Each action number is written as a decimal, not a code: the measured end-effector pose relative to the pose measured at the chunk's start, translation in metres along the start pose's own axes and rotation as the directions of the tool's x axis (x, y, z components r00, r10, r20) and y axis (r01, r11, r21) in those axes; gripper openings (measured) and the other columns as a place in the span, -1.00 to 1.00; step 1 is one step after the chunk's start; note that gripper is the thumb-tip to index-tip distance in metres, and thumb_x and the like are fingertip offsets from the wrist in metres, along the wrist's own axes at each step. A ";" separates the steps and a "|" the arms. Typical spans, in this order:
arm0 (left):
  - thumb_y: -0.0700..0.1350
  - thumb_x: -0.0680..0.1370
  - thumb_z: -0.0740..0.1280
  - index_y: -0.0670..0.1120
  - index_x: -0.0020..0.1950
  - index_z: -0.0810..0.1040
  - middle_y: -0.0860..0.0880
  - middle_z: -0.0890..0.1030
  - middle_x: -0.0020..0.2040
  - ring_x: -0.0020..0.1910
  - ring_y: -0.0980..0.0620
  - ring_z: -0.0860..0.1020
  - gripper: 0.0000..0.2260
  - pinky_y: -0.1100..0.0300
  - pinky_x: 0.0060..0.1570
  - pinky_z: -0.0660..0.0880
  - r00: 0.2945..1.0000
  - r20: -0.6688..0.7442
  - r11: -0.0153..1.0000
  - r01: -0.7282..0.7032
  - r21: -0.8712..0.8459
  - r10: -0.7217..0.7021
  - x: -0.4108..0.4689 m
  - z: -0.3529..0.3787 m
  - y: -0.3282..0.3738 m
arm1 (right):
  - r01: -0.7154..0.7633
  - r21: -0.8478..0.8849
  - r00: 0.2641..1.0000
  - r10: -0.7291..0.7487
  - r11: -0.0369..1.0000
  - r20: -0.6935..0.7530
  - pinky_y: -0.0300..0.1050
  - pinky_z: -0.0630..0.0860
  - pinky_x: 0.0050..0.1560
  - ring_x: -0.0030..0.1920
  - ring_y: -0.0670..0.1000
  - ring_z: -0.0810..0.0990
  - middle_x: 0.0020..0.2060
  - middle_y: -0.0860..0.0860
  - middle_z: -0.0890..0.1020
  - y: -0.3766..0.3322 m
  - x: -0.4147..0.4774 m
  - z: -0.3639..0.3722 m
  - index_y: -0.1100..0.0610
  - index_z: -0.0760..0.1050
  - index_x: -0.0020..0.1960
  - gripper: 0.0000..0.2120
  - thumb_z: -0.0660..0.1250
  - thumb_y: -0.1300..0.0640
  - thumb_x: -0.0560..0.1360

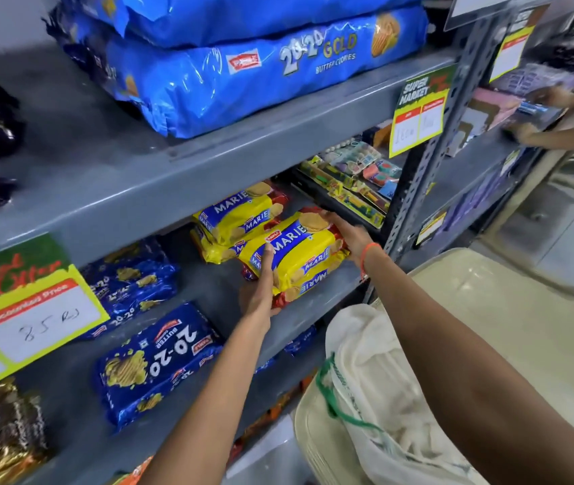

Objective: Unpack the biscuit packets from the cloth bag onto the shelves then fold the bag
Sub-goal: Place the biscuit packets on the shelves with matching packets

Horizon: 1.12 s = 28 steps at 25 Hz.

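A yellow and blue Marie biscuit packet (296, 253) lies on the grey middle shelf (215, 292), near its front edge. My left hand (261, 285) grips its near end, and my right hand (348, 232) presses on its far right side. Behind it rests another stack of Marie packets (240, 218). The cream cloth bag (376, 372) with green cord sits slumped and open on a beige stool (488, 309) at the lower right, under my right forearm.
Dark blue 20-20 butter cookie packets (156, 362) lie left on the same shelf. Large blue 20-20 Gold bags (261, 64) fill the shelf above. Price tags (418, 113) hang from shelf edges. Another person's hands (544, 113) work at the right-hand rack.
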<state>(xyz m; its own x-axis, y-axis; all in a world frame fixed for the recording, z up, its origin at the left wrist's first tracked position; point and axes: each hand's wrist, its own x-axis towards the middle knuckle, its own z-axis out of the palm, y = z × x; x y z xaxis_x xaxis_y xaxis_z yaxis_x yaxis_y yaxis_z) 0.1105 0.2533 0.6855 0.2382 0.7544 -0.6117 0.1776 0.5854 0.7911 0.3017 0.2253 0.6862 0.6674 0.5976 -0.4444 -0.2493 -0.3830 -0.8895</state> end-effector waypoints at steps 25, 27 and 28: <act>-0.04 0.46 0.40 -0.17 -0.07 0.55 -0.14 0.59 -0.11 -0.19 -0.04 0.57 -0.79 0.09 -0.22 0.46 0.840 0.483 0.893 0.001 0.451 -0.245 -0.221 0.198 -0.293 | -0.082 -0.021 0.808 0.054 0.996 -0.586 -0.28 0.40 -0.15 -0.10 0.03 0.57 -0.13 0.19 0.66 0.273 -0.292 -0.301 0.32 0.59 -0.03 -0.80 0.32 0.17 0.50; -0.01 0.43 0.45 -0.30 0.27 0.44 -0.26 0.55 0.23 0.21 -0.20 0.53 -0.46 -0.02 0.14 0.46 0.829 0.541 0.763 -0.258 0.593 -0.140 -0.229 0.218 -0.317 | -0.143 0.066 0.723 0.150 0.988 -0.675 -0.24 0.46 0.03 0.05 0.12 0.60 0.04 0.24 0.65 0.303 -0.325 -0.316 0.33 0.56 0.07 -0.75 0.32 0.16 0.50; 0.03 0.41 0.47 -0.28 0.37 0.35 -0.23 0.47 0.33 0.33 -0.19 0.45 -0.34 -0.02 0.29 0.40 0.801 0.590 0.666 -0.386 0.639 -0.101 -0.229 0.227 -0.323 | -0.178 0.107 0.674 0.201 0.978 -0.711 -0.11 0.45 0.17 0.16 0.18 0.56 0.12 0.27 0.61 0.317 -0.340 -0.317 0.32 0.53 0.15 -0.69 0.34 0.14 0.49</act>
<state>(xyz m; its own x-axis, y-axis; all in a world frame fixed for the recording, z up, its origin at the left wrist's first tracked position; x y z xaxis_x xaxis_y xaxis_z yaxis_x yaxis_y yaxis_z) 0.2155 -0.1762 0.5717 0.7359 0.3699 -0.5671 0.6362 -0.0911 0.7662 0.2185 -0.3226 0.5895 0.8988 -0.1749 -0.4021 -0.4379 -0.4053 -0.8025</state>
